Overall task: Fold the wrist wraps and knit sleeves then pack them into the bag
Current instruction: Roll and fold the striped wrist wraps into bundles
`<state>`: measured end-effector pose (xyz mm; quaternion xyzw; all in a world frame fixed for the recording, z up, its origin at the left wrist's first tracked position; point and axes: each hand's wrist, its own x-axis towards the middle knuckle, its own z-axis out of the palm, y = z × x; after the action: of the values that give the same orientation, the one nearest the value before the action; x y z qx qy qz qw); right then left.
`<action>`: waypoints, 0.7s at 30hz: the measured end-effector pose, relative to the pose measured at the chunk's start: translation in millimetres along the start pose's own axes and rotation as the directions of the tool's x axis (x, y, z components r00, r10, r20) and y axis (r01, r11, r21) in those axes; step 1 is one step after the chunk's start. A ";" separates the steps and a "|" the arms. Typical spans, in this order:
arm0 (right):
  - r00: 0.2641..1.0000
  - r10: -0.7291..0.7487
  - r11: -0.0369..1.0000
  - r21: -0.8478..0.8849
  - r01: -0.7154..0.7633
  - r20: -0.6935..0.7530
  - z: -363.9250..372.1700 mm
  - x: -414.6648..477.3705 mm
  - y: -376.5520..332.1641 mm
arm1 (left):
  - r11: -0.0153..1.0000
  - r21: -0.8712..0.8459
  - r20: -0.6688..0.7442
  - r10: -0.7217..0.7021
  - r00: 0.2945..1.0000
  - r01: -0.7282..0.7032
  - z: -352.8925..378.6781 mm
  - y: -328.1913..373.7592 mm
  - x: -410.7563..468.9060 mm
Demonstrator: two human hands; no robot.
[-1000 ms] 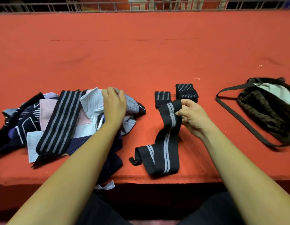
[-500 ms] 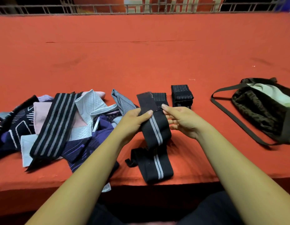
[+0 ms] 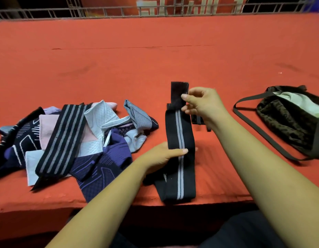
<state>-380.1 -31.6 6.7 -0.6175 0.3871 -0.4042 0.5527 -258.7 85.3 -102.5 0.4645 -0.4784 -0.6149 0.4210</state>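
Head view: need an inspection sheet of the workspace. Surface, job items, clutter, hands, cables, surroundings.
Surface: table covered in red cloth, with faint scuffs.
Job's things: black wrist wrap held up lengthwise between both hands, its lower part lying at the near edge. A second striped wrap lies on the heap of knit sleeves. The bag is at the right, pale fabric showing at its mouth, strap on the table.
Clutter: dark pieces, mostly hidden behind the right wrist.
Hands: left hand grips the wrap mid-length; right hand pinches its top end.
Cables: nothing seen.
Surroundings: metal railing beyond the far edge.
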 end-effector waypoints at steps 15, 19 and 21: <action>0.944 -0.328 0.928 -0.178 0.327 0.024 -12.0 -0.7 17.8 | 0.744 -0.668 -0.150 -0.093 0.984 -0.032 -17.9 8.5 18.2; 0.850 -0.487 0.792 -0.307 0.527 0.204 -5.2 -20.8 40.8 | 0.725 -0.686 -0.222 -0.119 0.968 -0.068 -14.4 15.7 17.3; 0.825 -0.501 0.723 -0.397 0.565 0.261 -5.2 -26.5 50.1 | 0.720 -0.688 -0.263 -0.130 0.956 -0.091 -14.1 16.7 17.0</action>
<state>-396.4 -13.5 -44.8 -0.8406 0.2385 -0.4004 0.2761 -247.3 63.1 -90.5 0.3637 -0.1406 -0.6776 0.6235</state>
